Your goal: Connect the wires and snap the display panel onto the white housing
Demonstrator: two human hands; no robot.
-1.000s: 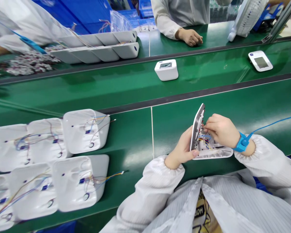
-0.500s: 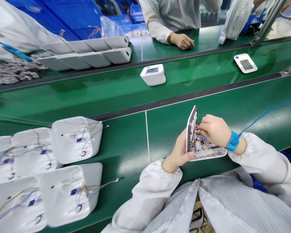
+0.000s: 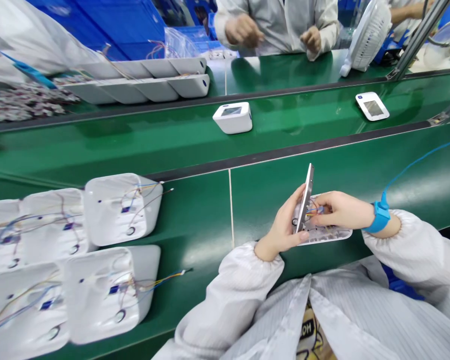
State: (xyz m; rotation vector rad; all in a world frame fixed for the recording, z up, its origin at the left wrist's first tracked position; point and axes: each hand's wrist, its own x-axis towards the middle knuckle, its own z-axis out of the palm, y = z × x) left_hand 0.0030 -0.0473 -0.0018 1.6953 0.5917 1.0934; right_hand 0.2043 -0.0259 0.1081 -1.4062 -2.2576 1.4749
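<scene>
My left hand grips the white front panel of a small device by its lower part, holding it upright and nearly edge-on to me. Behind and right of it lies the white open housing, with colored wires inside. My right hand reaches into the housing, thumb and fingers closed around the wires; its fingertips are partly hidden. A blue wrist strap with a blue cord circles my right wrist.
Several white housings with loose wires stand at left. Two white devices with screens, one boxy and one flat, lie on the green conveyor strip. Opposite are a co-worker's hands, stacked housings and a white fan.
The panel has turned more edge-on, and my right hand has moved slightly down into the housing. Across the strip, the co-worker has raised a hand from the table.
</scene>
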